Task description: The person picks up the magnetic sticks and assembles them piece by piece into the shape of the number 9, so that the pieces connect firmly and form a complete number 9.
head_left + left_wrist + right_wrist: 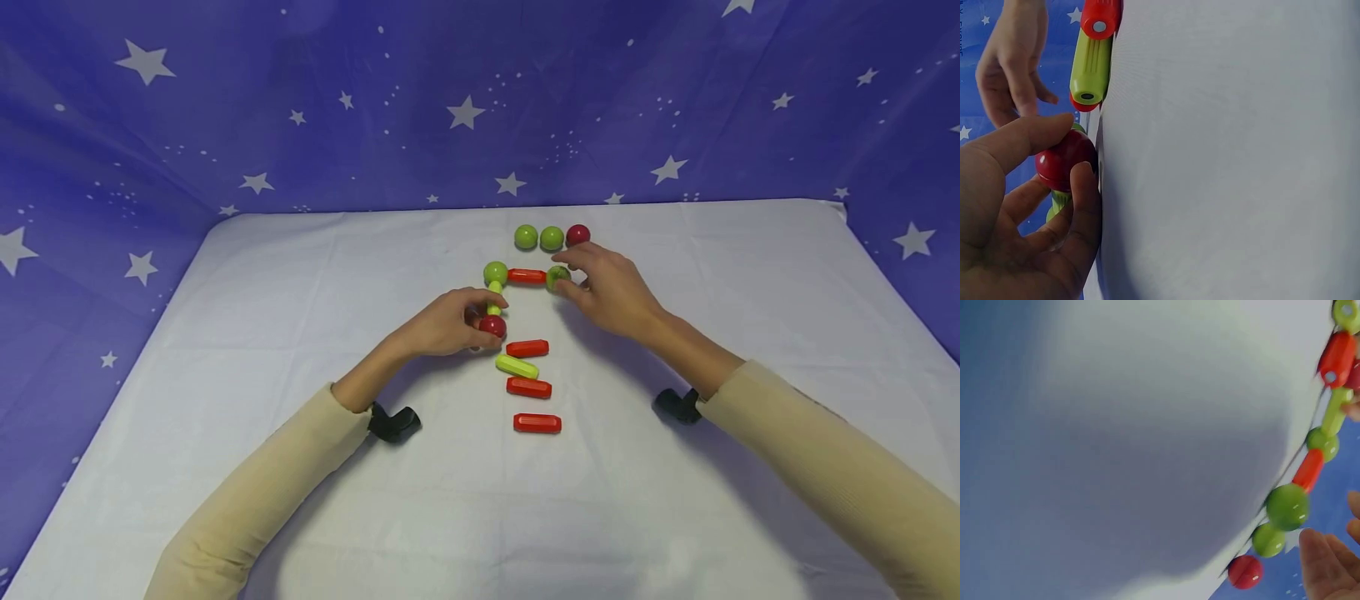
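Observation:
My left hand (450,323) grips a red ball (492,327) between thumb and fingers, seen close up in the left wrist view. The ball sits at the near end of a yellow-green rod (494,298), which runs up to a green ball (496,272). From that corner a red rod (527,276) extends right to another green ball (558,277). Beside this second green ball is my right hand (611,287), its fingers spread and relaxed. In the right wrist view a gap shows between its fingertips (1313,547) and the green ball (1288,507).
Behind the joined pieces stand two green balls (538,238) and a red ball (578,236) in a row. Several loose rods (528,387), red and yellow-green, lie nearer on the white cloth (450,517). A blue star-patterned curtain (405,158) surrounds the table.

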Tool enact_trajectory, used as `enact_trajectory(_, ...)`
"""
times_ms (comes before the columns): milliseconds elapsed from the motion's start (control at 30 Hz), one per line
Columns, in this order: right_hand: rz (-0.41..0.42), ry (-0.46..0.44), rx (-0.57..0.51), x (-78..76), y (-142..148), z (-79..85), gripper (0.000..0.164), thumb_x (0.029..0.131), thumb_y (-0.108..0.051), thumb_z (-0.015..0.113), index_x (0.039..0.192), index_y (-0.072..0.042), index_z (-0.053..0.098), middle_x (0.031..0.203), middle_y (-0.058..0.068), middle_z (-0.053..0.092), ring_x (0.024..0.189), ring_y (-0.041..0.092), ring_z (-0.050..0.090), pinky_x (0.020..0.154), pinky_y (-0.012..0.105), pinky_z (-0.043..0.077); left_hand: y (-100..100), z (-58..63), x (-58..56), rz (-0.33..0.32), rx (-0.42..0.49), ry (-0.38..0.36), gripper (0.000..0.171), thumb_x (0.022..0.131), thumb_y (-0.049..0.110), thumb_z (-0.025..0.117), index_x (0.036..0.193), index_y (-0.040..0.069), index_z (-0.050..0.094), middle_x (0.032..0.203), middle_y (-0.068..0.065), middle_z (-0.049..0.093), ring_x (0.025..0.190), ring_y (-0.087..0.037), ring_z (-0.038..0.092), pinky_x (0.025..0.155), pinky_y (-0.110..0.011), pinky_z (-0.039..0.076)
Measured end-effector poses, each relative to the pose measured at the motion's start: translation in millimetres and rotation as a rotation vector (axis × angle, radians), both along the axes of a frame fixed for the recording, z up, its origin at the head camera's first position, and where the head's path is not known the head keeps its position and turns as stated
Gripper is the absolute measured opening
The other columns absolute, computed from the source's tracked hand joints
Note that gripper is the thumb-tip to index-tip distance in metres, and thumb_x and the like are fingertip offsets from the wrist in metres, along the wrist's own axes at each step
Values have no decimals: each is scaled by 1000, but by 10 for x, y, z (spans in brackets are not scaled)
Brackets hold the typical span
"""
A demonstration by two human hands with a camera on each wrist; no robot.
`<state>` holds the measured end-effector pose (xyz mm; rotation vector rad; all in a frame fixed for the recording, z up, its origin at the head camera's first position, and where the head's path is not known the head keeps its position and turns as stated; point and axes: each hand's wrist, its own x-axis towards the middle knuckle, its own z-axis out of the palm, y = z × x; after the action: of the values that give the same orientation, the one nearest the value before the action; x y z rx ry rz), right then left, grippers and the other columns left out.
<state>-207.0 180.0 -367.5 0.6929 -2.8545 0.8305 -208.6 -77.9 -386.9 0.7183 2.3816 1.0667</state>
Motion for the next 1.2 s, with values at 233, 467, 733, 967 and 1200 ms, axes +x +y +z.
enact_trajectory(233,74,-126,-104,233,-107,44,31,89,-6,72,119,0,68,109,13,69,96,25,66,83,42,55,-2,-2,9,9,6,3,49,84,16,78,129,9,60,110,-9,59,96,-23,56,78,-32,50)
enact_trajectory(467,178,-271,-96,355,-181,-25,38,85,-7,76,121,-1,68,113,11,69,98,22,67,89,43,53,-11,3,10,10,4,14,49,84,16,78,129,9,61,109,-8,60,95,-23,56,78,-32,49)
enact_trajectory(733,241,-281,-27,382,-210,-83,39,84,-2,76,122,0,67,112,8,70,99,22,66,91,42,51,-9,7,11,13,9,1,50,84,17,79,130,9,61,109,-8,60,93,-23,56,76,-31,49)
enact_trajectory(967,257,-264,-6,367,-209,-85,38,85,1,74,123,0,67,110,8,70,99,22,66,90,42,52,-8,10,10,9,3,-2,50,84,17,78,130,9,60,110,-8,60,95,-23,56,77,-31,50)
enact_trajectory(1200,187,-242,1,334,-126,-108,36,86,2,72,121,-3,69,105,6,71,98,23,65,93,45,50,-8,13,13,7,2,0,50,84,16,78,130,8,60,109,-8,60,95,-24,55,76,-31,49)
